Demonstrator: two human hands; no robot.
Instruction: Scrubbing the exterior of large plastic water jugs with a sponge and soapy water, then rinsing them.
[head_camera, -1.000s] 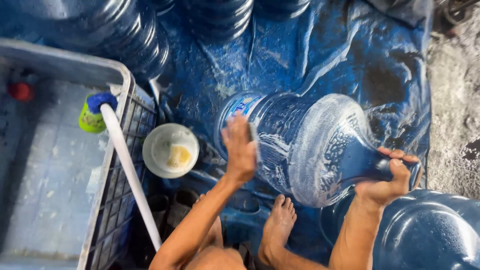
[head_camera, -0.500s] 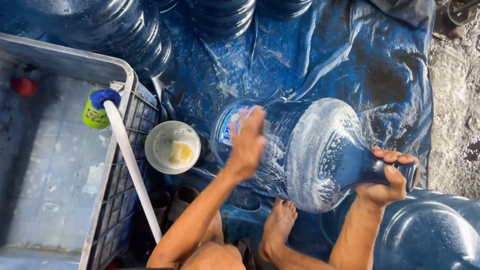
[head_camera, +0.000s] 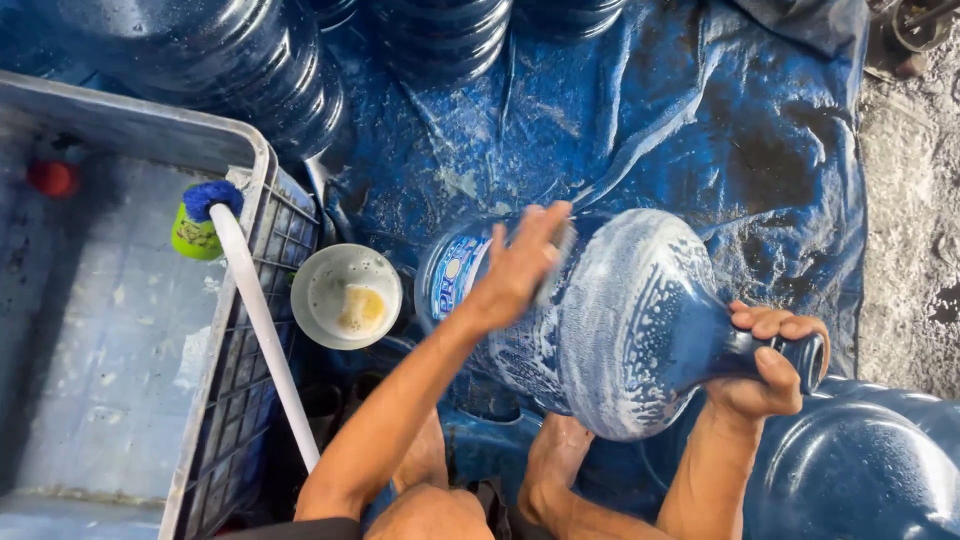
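A large blue water jug (head_camera: 620, 320) lies on its side on a wet blue tarp (head_camera: 640, 130), its shoulder coated in white suds. My right hand (head_camera: 768, 362) is closed around the jug's neck near the mouth. My left hand (head_camera: 520, 265) presses flat on the jug's body beside its label, with what looks like a small scrubbing pad under the fingers. My bare foot (head_camera: 555, 455) rests under the jug.
A grey plastic crate (head_camera: 230, 330) with water stands at left, with a white pipe (head_camera: 262, 325) tipped by a blue brush leaning on its rim. A white bowl (head_camera: 346, 296) holding yellowish soap sits beside it. More blue jugs lie behind (head_camera: 240, 70) and at lower right (head_camera: 860, 470).
My left hand has slid to the right along the jug's body, toward its sudsy shoulder. My right hand still holds the neck.
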